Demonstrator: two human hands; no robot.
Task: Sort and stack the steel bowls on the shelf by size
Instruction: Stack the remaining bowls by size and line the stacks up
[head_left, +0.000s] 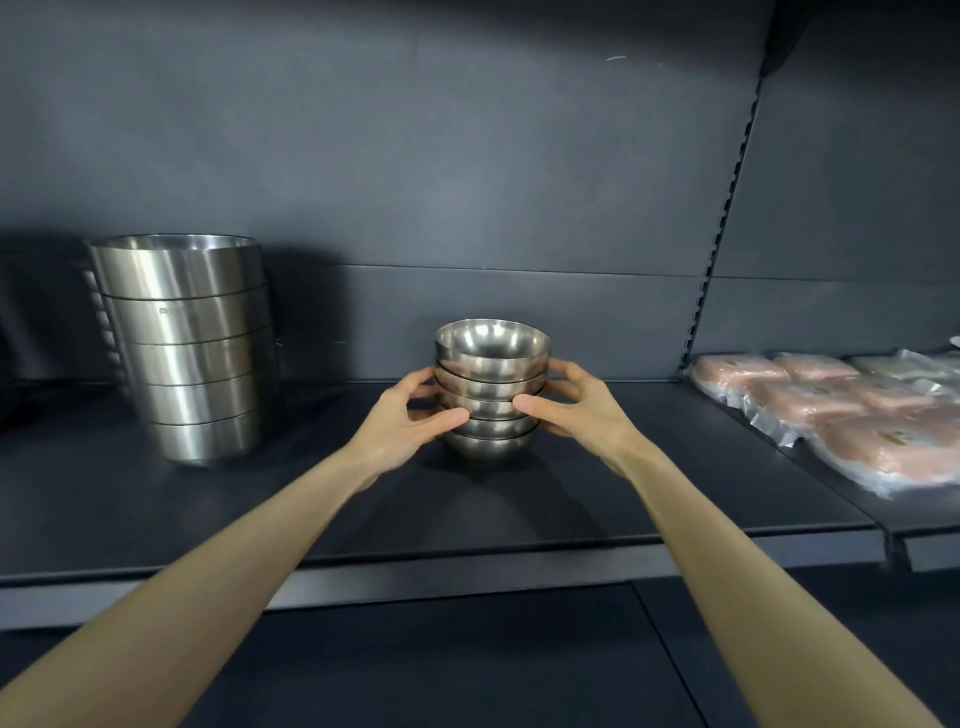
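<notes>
A stack of several small round steel bowls (491, 364) stands upright in the middle of the dark shelf (311, 493). My left hand (410, 421) cups the stack's left side and my right hand (576, 410) cups its right side, thumbs touching the lower bowls at the front. A taller stack of several large straight-walled steel bowls (192, 343) stands at the shelf's left, apart from my hands.
Vacuum-sealed pink packets (852, 415) lie on the neighbouring shelf section to the right. A slotted upright post (727, 208) divides the two sections. The shelf's front edge (467, 571) runs across below my forearms, and the dark back panel stands close behind the bowls.
</notes>
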